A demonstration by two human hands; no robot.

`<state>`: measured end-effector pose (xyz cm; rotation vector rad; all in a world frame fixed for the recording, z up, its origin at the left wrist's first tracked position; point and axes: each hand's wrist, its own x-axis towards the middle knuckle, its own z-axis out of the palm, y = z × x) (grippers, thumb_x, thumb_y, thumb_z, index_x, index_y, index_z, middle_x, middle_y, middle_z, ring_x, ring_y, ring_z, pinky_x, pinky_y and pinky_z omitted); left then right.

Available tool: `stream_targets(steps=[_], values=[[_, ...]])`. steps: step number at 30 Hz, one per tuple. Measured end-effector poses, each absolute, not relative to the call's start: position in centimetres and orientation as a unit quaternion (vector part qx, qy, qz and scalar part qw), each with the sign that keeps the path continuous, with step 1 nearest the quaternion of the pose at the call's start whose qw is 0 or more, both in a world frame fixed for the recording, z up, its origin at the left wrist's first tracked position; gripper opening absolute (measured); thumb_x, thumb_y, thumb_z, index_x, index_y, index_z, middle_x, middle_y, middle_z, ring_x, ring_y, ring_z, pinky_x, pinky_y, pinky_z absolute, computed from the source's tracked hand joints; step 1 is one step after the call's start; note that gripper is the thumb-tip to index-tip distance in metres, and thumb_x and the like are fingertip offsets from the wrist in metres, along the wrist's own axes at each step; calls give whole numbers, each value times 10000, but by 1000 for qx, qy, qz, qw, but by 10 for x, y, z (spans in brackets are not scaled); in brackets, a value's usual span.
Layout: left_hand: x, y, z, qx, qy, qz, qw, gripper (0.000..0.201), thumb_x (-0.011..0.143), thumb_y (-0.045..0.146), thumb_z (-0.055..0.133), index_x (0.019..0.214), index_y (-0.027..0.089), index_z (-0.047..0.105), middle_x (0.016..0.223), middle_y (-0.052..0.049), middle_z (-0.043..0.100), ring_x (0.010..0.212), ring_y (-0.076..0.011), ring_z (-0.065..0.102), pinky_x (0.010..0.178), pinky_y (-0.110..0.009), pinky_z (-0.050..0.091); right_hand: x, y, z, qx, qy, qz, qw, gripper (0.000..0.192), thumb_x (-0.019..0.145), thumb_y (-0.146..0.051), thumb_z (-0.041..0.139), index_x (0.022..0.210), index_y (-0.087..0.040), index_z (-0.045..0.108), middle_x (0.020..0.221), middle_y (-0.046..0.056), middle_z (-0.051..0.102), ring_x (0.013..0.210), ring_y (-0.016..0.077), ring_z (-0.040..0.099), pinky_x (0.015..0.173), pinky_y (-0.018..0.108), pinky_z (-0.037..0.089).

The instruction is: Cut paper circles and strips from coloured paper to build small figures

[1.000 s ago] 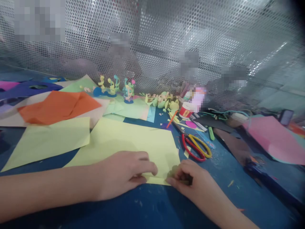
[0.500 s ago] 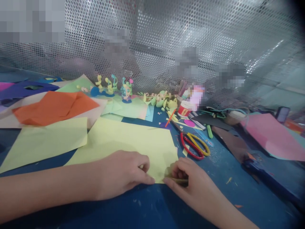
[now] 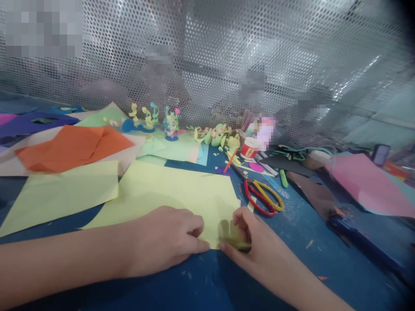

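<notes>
A pale yellow sheet of paper (image 3: pixel 181 192) lies flat on the blue table (image 3: pixel 201 285). My left hand (image 3: pixel 165 239) presses down on the sheet's near edge with its fingertips. My right hand (image 3: pixel 256 246) pinches the near right corner of the same sheet, which is curled up and rolled between thumb and fingers. The two hands are almost touching.
Red-and-yellow scissors (image 3: pixel 262 198) lie just right of the sheet. A second yellow sheet (image 3: pixel 61 194) and an orange sheet (image 3: pixel 71 147) lie to the left, a pink sheet (image 3: pixel 369 183) to the right. Small paper figures (image 3: pixel 152 119), a glue pot (image 3: pixel 249 151) and scraps stand before a perforated metal screen (image 3: pixel 227 56).
My right hand has rolled the sheet's near right corner further up and inward. My left hand stays pressed on the near edge.
</notes>
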<state>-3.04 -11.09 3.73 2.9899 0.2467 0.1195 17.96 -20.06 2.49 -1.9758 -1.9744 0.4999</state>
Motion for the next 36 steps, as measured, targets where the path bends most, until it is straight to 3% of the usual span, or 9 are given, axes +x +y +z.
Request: stream_targets(steps=[5, 18, 23, 30, 36], values=[[-32, -111, 39, 993, 82, 34, 74, 275, 876, 209, 440, 1090, 299, 588, 867, -27, 590, 690, -139, 551, 586, -246, 384, 194, -202, 23, -668, -680, 240, 184, 198, 765, -247, 562, 873, -219, 398, 780, -18, 478, 692, 123, 476, 629, 236, 407], [-33, -110, 41, 990, 80, 48, 105, 290, 863, 192, 452, 1094, 303, 589, 884, -33, 601, 709, -141, 559, 620, -236, 401, 206, -203, 21, -638, -691, 276, 199, 160, 776, -197, 554, 882, -211, 435, 797, -7, 502, 730, 129, 489, 672, 251, 429], [-34, -105, 40, 982, 86, 35, 162, 318, 856, 166, 457, 1103, 307, 598, 935, -32, 597, 749, -137, 568, 650, -221, 403, 215, -206, 26, -613, -702, 312, 186, 73, 834, -181, 488, 889, -220, 459, 862, -4, 515, 799, 126, 493, 719, 238, 419], [-34, -99, 40, 965, 89, 49, 243, 282, 863, 190, 469, 1059, 304, 637, 923, -28, 601, 770, -131, 576, 690, -208, 407, 227, -203, 41, -557, -734, 362, 143, 121, 872, -185, 435, 960, -239, 498, 965, 4, 543, 873, 131, 518, 796, 257, 423], [-34, -101, 42, 967, 86, 44, 234, 305, 849, 159, 471, 1072, 295, 629, 915, -33, 597, 776, -138, 572, 684, -212, 398, 204, -200, 40, -597, -720, 288, 206, 124, 873, -249, 457, 964, -236, 541, 978, 20, 579, 899, 151, 546, 801, 268, 439]])
